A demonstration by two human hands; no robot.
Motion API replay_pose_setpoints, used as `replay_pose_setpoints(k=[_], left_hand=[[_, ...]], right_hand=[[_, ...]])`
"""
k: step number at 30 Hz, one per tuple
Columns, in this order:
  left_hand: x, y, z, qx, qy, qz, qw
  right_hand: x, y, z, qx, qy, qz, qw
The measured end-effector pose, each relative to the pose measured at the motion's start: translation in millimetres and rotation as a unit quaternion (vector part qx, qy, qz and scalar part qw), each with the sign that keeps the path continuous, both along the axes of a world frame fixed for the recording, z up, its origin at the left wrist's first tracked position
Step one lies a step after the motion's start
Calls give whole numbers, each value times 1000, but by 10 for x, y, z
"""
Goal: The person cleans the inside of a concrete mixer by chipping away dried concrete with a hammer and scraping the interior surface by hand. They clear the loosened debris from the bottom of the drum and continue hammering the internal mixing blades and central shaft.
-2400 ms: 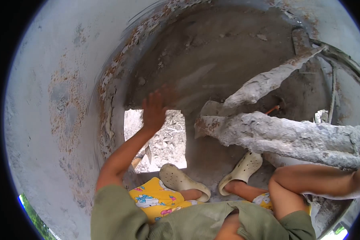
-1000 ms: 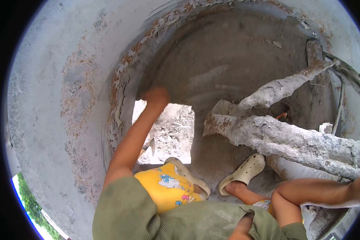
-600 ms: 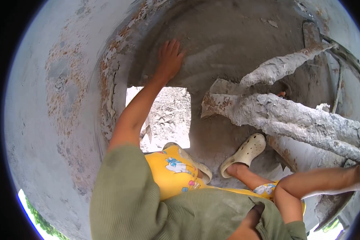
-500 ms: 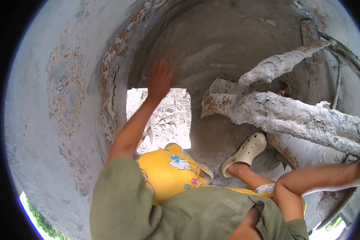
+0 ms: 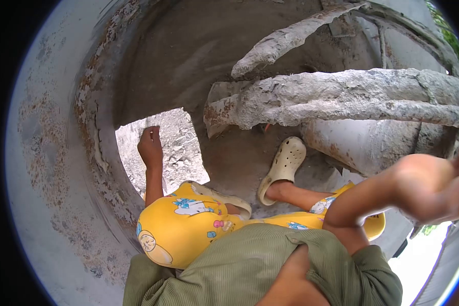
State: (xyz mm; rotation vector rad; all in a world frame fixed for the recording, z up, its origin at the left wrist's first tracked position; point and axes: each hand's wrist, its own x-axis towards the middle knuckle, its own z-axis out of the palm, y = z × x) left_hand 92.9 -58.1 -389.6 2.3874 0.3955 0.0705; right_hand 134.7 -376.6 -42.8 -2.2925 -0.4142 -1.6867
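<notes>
My left hand [image 5: 150,147] is over the bright square opening in the drum floor, its fingers drawn together. Whether anything small is between them is hidden. On the right, my right hand [image 5: 436,188] is raised close to the camera, bent at the wrist and smeared by motion, with no object visible in it. Left of the opening curves the drum wall [image 5: 51,153], grey with rusty, flaking patches. A thick bar [image 5: 341,99] crusted with hardened grey material reaches across the drum, above and left of my right hand.
A thinner crusted bar [image 5: 290,38] slants behind the thick one. My feet in cream clogs [image 5: 285,163] rest on the dusty drum floor [image 5: 229,173]. Grey rubble [image 5: 176,137] shows through the opening. A crusted round shape [image 5: 362,145] sits beneath the thick bar.
My left hand has come from a flat, spread pose at the drum's inner surface down to the opening, its fingers closing together. My right hand has come further into view. The camera view has shifted right.
</notes>
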Motion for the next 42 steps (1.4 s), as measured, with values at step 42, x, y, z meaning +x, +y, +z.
replay_pose_setpoints(k=[42], left_hand=[[1023, 85, 1869, -56, -169, -62, 982]], right_hand=[[-711, -481, -1078, 920, 358, 161, 10]])
